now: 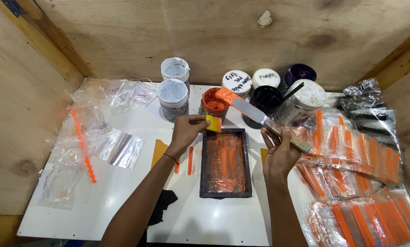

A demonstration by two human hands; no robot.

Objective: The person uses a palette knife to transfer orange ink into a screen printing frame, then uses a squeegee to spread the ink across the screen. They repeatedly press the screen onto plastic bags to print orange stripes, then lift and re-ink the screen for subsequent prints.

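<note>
Now yellow squeegee (213,123) sits pinched in left hand's (185,132) grip.

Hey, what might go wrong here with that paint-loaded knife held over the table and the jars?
Orange paint on the palette knife in the right hand could drip onto the white table or the packets beside it. The open orange jar stands close among others and may get knocked. The left hand may smear its yellow squeegee.
</note>
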